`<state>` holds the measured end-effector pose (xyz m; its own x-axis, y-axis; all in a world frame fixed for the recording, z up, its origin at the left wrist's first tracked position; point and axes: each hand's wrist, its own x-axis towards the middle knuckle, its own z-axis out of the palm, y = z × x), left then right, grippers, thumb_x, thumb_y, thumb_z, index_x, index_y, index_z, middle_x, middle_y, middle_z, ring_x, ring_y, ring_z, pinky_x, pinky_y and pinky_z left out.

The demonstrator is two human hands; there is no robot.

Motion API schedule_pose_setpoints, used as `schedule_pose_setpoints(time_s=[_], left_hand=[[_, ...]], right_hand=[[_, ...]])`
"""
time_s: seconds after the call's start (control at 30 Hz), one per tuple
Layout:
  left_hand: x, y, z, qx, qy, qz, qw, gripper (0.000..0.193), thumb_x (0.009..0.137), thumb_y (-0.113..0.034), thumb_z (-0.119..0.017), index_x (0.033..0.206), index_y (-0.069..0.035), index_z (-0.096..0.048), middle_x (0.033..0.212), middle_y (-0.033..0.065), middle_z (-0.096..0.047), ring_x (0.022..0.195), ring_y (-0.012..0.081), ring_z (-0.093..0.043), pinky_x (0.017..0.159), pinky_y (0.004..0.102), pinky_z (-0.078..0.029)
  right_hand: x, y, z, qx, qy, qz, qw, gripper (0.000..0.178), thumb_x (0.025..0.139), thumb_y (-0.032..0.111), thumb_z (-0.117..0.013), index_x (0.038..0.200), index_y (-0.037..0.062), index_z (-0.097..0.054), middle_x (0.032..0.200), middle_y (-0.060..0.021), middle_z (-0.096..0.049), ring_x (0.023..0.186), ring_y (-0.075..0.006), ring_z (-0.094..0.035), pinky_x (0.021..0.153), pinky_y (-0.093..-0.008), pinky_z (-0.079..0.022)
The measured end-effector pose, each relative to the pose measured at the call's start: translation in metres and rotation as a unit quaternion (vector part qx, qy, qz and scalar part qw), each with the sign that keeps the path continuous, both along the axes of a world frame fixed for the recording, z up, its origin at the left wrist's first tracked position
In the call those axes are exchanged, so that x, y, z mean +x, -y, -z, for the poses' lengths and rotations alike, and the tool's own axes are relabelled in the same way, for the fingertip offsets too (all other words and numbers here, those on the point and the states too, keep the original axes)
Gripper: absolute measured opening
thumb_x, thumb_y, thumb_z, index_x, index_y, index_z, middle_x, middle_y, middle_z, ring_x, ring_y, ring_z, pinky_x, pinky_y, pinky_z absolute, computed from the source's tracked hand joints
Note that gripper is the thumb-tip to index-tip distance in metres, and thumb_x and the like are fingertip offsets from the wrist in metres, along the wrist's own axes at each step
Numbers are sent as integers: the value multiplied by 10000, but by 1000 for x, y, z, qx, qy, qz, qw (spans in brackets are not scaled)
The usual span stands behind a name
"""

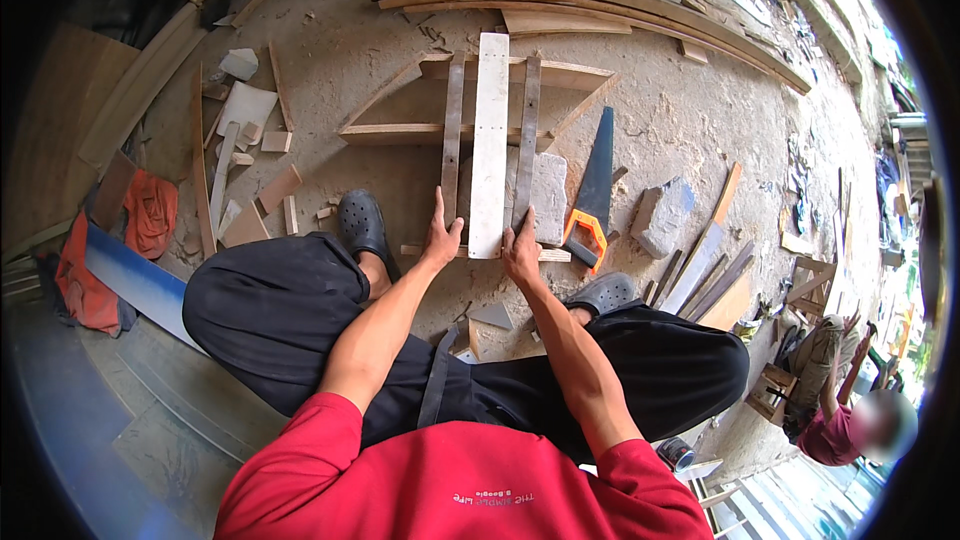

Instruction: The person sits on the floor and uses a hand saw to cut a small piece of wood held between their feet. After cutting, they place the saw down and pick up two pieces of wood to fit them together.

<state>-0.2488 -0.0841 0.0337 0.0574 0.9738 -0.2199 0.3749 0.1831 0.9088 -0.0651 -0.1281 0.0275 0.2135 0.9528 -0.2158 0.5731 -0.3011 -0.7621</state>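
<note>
A long white board (490, 140) is laid over a wooden frame (390, 135), its near end set between the two hands and its length running away from them. It is flanked by a left dark strip (453, 140) and a right dark strip (527, 140). Both forearms are stretched forward. The left hand (438, 240) is held open, forefinger straight and thumb spread, about the left strip's near end. The right hand (521, 255) is bent at the right strip's near end; whether it is closed on it cannot be told. A saw (597, 170) is laid right of the right hand. The dusty floor (690, 140) is littered with offcuts; planks (600, 5) are stacked beyond the hands. Far to their right, another person (830, 430) is seen.
</note>
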Motion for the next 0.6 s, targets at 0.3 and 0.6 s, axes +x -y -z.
schedule_pose_setpoints(time_s=[0.3, 0.6], left_hand=[[2, 1, 5, 16, 8, -11, 1000, 824, 889, -146, -583, 1521, -68, -60, 1499, 292, -258, 1401, 386, -265, 1144, 398, -239], [-4, -5, 30, -159, -18, -72, 985, 881, 911, -449, -573, 1475, 63, -131, 1481, 307, -264, 1354, 342, -331, 1110, 383, -287]], right_hand=[[2, 0, -6, -26, -2, -9, 1000, 711, 931, 198, -521, 1487, -16, -134, 1403, -300, -392, 1252, -421, -453, 989, -511, -350], [4, -2, -4, -32, -29, -17, 999, 721, 934, 213, -532, 1487, -14, -129, 1395, -315, -393, 1266, -436, -435, 1024, -492, -347]])
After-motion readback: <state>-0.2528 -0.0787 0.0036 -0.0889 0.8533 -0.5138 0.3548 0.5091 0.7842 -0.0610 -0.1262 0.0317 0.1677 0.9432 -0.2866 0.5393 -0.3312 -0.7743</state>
